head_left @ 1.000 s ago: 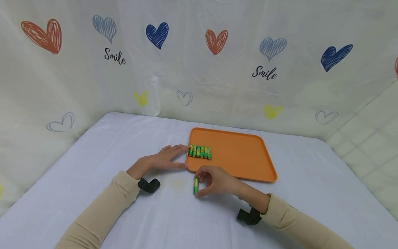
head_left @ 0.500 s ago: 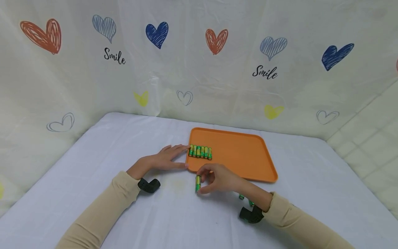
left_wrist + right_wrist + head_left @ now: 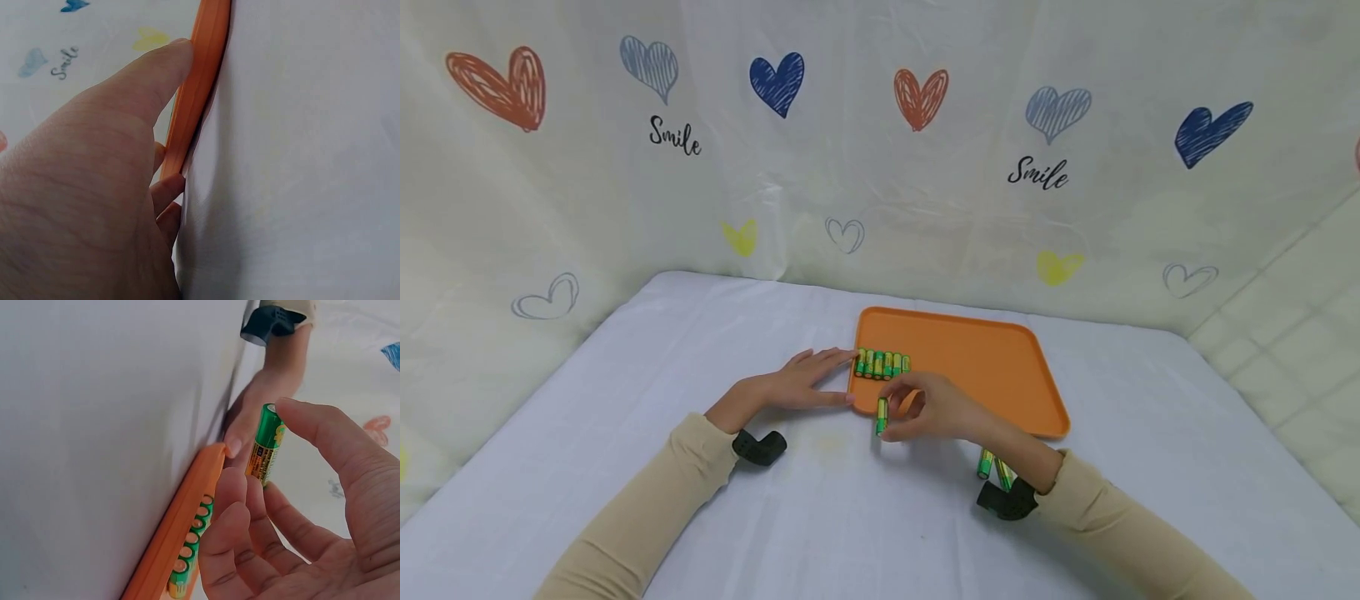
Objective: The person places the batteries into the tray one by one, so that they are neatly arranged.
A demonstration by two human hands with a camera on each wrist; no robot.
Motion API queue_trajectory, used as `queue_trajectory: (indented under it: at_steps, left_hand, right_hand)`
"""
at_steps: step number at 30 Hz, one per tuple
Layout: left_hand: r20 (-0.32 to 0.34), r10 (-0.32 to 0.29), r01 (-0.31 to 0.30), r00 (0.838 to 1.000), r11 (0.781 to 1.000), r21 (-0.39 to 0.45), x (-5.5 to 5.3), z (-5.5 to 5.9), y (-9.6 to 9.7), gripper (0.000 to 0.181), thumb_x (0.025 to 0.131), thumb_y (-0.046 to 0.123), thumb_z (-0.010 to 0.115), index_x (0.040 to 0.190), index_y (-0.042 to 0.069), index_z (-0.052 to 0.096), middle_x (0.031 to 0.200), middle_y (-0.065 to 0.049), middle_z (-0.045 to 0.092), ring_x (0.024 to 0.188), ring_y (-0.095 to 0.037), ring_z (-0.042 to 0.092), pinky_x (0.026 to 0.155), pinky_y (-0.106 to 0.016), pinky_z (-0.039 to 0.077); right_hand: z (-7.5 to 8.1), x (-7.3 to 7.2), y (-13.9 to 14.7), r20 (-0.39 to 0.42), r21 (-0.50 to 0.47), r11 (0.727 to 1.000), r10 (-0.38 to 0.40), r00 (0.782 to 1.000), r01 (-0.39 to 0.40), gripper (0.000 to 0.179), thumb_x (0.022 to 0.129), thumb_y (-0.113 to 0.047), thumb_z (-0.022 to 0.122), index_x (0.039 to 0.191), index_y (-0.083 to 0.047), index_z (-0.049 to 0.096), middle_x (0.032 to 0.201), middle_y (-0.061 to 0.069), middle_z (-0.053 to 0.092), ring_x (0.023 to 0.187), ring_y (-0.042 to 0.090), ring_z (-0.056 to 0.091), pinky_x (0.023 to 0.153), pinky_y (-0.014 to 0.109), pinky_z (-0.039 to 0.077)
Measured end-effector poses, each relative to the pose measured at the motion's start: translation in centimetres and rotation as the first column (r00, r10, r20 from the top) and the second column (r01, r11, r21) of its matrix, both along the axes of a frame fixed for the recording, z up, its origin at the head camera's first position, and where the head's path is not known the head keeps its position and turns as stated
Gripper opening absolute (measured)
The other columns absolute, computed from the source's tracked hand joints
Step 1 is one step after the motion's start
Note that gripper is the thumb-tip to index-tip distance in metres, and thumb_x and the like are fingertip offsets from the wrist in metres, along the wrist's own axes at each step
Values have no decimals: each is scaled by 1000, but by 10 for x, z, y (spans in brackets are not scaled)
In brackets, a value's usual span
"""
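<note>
My right hand (image 3: pixel 943 410) pinches a green and yellow battery (image 3: pixel 882 417) by its ends, thumb on one end and fingers on the other. In the head view this battery is upright, overlapping the near-left edge of the orange tray (image 3: pixel 977 358). The right wrist view shows the battery (image 3: pixel 267 434) with its label and flat end. Several matching batteries (image 3: pixel 878 364) lie side by side in a row at the tray's left; the right hand hides part of the row's right end. My left hand (image 3: pixel 797 385) has its fingers extended, thumb and fingertips touching the tray's left rim (image 3: pixel 201 69).
Two loose batteries (image 3: pixel 985 463) lie on the white-covered table (image 3: pixel 820 517), partly hidden by my right forearm. Each wrist wears a black camera (image 3: pixel 760 447). A pale curtain (image 3: pixel 955 183) printed with hearts hangs behind the table.
My right hand has carried its battery forward and slightly right, from the tablecloth toward the tray's near edge. More of the loose batteries shows by the right forearm. The left hand has stayed put.
</note>
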State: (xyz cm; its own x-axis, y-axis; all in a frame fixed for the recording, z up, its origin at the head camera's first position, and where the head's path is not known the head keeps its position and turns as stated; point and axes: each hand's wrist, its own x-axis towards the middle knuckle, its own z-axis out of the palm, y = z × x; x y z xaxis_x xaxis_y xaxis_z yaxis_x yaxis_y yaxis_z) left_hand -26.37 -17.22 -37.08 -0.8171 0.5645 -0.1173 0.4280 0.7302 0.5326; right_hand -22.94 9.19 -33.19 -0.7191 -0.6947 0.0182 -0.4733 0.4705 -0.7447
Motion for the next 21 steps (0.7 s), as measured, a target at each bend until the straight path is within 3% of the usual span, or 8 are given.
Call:
queue_trajectory:
  at_steps: [11,21]
  left_hand:
    - [-5,-1,1,1000,1000,0,-2,-3,-1,82,93,58,54,158,23,17,162,-4,19,151,-24,9,119,-53,-1]
    - [-7,5,-6,1000,1000,-12,-3,-3,-1,83,93,59,54,158,23,16,163,-5,18,151,-24,9,119,-52,-1]
  right_hand:
    - [2,-18,5,9,22,997,-74,997,74,45,76,-22,85,114,-5,66,95,7,64,74,18,61,71,27,54]
    - [5,-32,12,107,-8,990,-139,984,141,49,78,-18,83,120,-2,64,101,14,64,79,23,63,72,28,54]
